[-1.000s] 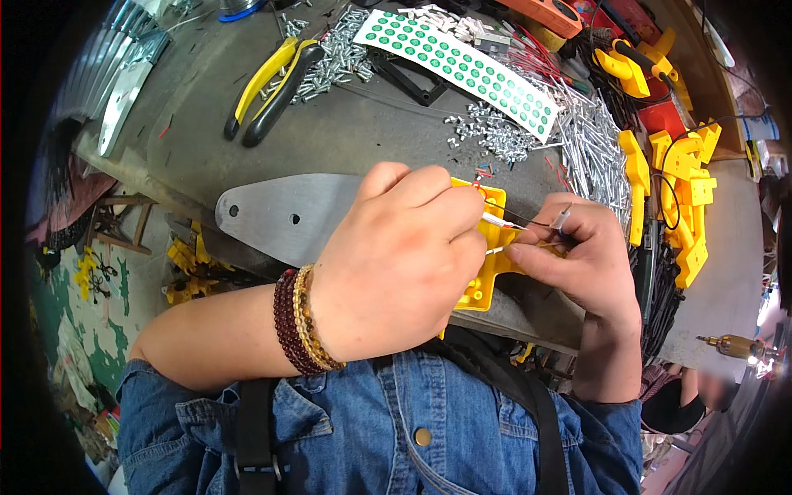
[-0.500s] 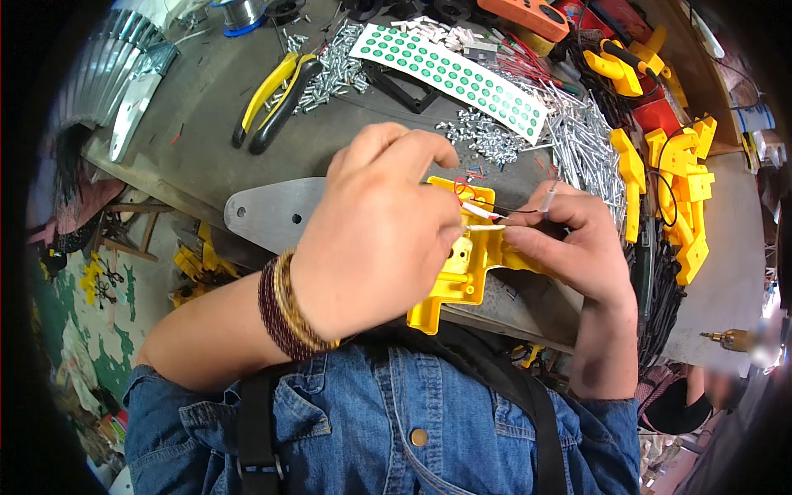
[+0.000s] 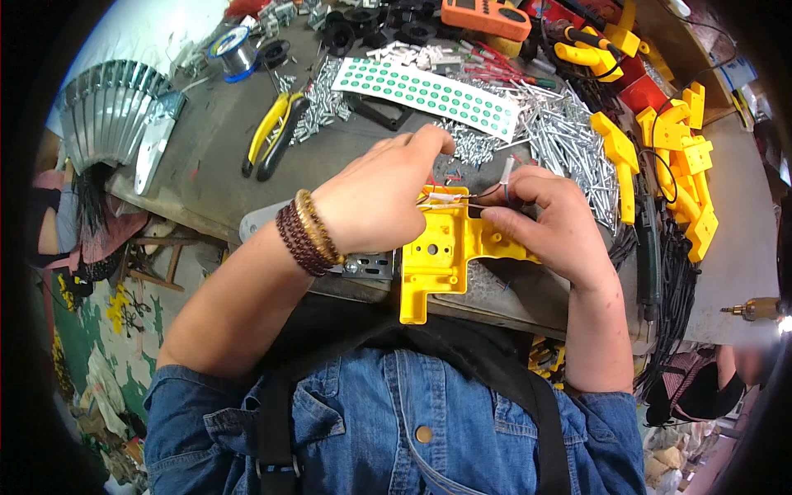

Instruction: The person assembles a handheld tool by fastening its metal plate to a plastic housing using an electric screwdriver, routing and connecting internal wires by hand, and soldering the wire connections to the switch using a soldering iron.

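A yellow plastic housing (image 3: pixel 436 272) lies at the table's near edge, its ribbed inside facing up. Across its far end run thin wires and a white sleeve (image 3: pixel 444 197). My left hand (image 3: pixel 375 194) is closed over the left end of these wires, with its fingertips partly hidden. Opposite it, my right hand (image 3: pixel 551 216) pinches wires between thumb and fingers above the housing's right arm. A small clear tube (image 3: pixel 506 170) sticks up beside the right fingers. Under my left wrist, a flat metal bar (image 3: pixel 257 221) and a slotted metal plate (image 3: pixel 373 266) show partly.
Yellow-black pliers (image 3: pixel 275 136) lie at the left. Beyond my hands are a sheet of green round stickers (image 3: pixel 425 95) and heaped screws (image 3: pixel 569 148). Yellow parts (image 3: pixel 681 165) and a dark screwdriver-like tool (image 3: pixel 649 264) lie right. Metal blades (image 3: pixel 115 111) fan out far left.
My left hand has drawn left and lower, uncovering more of the housing's inside. The slotted plate now shows. The white sleeve lies flatter across the far end. The whole view has shifted slightly.
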